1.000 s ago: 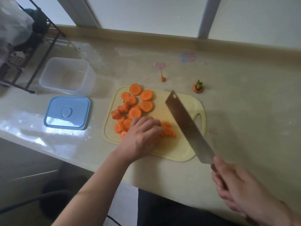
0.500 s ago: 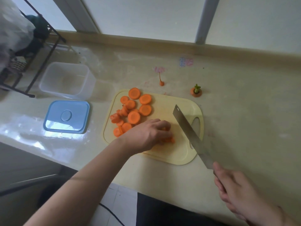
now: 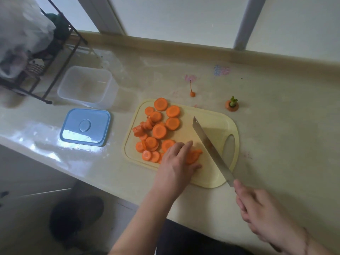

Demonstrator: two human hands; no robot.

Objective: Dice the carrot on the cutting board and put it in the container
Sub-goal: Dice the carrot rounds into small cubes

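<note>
Carrot slices point(image 3: 159, 131) lay across the left half of the cutting board point(image 3: 209, 178), and we found the whole scene resting on a wide, glossy beige counter point(image 3: 276, 144) below a pale window wall. At the counter's far left stood a dark wire rack point(image 3: 55, 57). Nearer to us sat the clear plastic container point(image 3: 66, 92), open-topped, well to the left of the board, with its blue lid point(image 3: 85, 127) lying flat just in front of it.

The yellow board sat near the counter's front edge, its handle slot toward the right. Our right hand point(image 3: 257, 214) held the knife point(image 3: 211, 150) by its handle, fingers wrapped round it, so that the blade stretched diagonally over the right half of the board with its tip pointing away from us. We could not tell whether the edge touched the board.

Our left hand point(image 3: 176, 162) pressed down on a small stack of slices point(image 3: 194, 155) near the board's front, fingers close together and bent over the pieces, just left of the blade.

Beyond the board, apart from everything else, the cut carrot top point(image 3: 232, 105) with its green stub stood on the counter, and the thin root tip point(image 3: 192, 92) lay to its left.
</note>
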